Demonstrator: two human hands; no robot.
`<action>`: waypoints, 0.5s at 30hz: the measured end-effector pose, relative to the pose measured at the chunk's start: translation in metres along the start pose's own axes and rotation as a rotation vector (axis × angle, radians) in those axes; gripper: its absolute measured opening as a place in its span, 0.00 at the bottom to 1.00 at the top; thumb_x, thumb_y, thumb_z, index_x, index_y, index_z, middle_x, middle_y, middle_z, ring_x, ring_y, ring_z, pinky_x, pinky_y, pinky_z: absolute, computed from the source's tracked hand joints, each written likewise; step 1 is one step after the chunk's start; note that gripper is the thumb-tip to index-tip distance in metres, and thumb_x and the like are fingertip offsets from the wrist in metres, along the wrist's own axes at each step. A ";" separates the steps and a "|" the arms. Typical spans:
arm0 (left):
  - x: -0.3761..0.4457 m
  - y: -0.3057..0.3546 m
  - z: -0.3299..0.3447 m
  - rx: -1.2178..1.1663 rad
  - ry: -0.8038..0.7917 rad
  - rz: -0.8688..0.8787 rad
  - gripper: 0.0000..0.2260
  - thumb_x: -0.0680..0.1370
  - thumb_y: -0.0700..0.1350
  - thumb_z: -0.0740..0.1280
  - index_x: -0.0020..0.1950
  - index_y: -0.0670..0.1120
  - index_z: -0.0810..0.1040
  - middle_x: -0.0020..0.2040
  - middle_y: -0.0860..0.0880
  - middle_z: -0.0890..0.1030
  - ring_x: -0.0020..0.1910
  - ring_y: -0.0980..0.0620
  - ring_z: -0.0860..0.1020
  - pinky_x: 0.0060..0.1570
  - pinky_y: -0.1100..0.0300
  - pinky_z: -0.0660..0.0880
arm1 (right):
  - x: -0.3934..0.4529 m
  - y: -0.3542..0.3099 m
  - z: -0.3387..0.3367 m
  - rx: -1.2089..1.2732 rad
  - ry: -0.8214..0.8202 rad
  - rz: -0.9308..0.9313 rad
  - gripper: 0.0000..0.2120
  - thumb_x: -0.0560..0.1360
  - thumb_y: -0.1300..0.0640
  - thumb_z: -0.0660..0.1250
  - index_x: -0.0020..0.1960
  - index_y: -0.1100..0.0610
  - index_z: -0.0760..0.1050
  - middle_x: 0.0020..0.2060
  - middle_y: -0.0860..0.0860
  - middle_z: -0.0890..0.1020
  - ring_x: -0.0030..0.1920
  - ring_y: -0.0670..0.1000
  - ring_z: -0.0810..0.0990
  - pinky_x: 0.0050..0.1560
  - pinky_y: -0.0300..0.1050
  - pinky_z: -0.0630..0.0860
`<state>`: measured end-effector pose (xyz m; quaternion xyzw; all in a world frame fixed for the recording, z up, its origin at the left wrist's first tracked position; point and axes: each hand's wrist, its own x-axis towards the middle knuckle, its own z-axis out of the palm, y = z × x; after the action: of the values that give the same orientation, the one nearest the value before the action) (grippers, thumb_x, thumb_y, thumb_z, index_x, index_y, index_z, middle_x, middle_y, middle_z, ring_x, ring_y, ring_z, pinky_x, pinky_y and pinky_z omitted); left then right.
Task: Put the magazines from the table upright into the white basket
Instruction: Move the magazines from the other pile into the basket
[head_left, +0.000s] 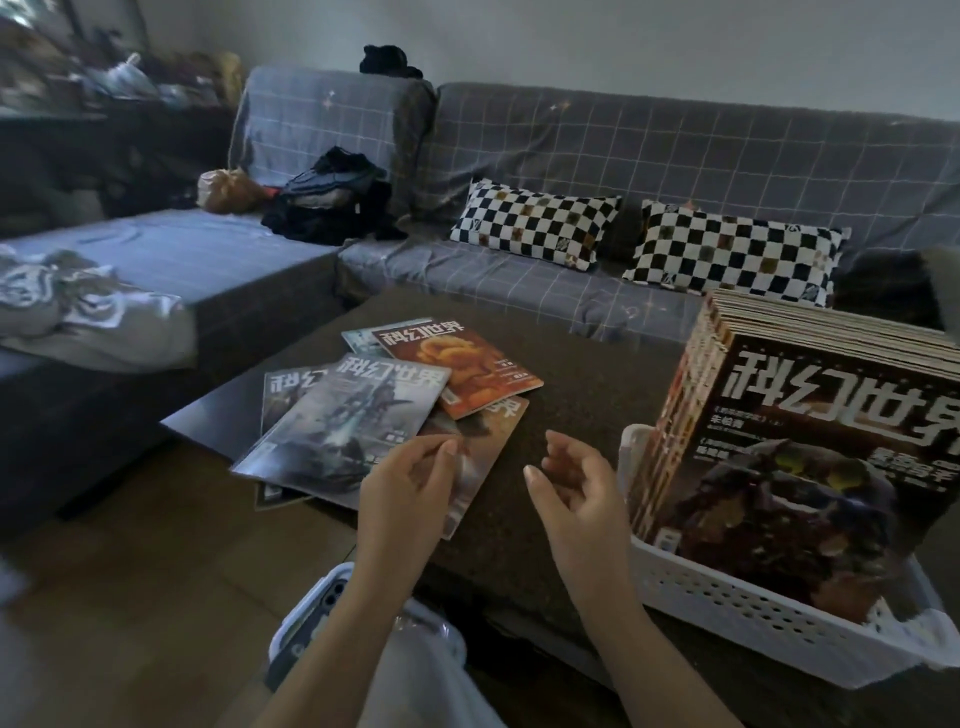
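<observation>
Both empty: left hand (410, 488) over loose magazines (363, 415), right hand (576, 488) open; covers mirrored, unreadable.

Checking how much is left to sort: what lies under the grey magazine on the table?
Under the grey magazine at least two others show: a dark one at its left and a brown one at its right. Any more beneath are covered.

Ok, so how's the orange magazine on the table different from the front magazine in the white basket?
The orange magazine lies flat on the table, overlapping loose issues; the front magazine stands upright in the white basket, backed by a packed row. The first cover is bright orange, the other dark. Both carry the same big white title.
</observation>
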<state>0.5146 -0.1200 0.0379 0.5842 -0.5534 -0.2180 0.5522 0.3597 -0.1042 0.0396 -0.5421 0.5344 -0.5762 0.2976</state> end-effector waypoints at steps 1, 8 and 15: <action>0.004 -0.008 -0.004 0.011 0.016 -0.003 0.06 0.78 0.46 0.67 0.49 0.50 0.84 0.41 0.61 0.82 0.43 0.66 0.79 0.40 0.77 0.71 | 0.003 0.002 0.010 -0.004 -0.018 0.012 0.16 0.73 0.57 0.70 0.58 0.46 0.73 0.53 0.46 0.77 0.52 0.40 0.77 0.46 0.29 0.74; 0.042 -0.074 -0.034 0.161 0.050 -0.100 0.06 0.78 0.47 0.66 0.51 0.50 0.82 0.46 0.54 0.82 0.44 0.61 0.78 0.40 0.71 0.70 | 0.024 0.029 0.079 -0.050 -0.161 0.126 0.15 0.73 0.56 0.70 0.59 0.49 0.73 0.53 0.45 0.77 0.50 0.40 0.78 0.44 0.30 0.75; 0.095 -0.130 -0.055 0.510 -0.030 -0.190 0.18 0.79 0.52 0.63 0.65 0.45 0.76 0.65 0.45 0.76 0.65 0.43 0.71 0.64 0.47 0.68 | 0.043 0.059 0.133 -0.114 -0.287 0.252 0.22 0.74 0.54 0.69 0.66 0.55 0.71 0.54 0.44 0.76 0.47 0.35 0.75 0.42 0.25 0.73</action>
<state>0.6429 -0.2115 -0.0275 0.7503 -0.5412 -0.1312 0.3563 0.4608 -0.1976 -0.0232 -0.5634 0.5819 -0.4198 0.4095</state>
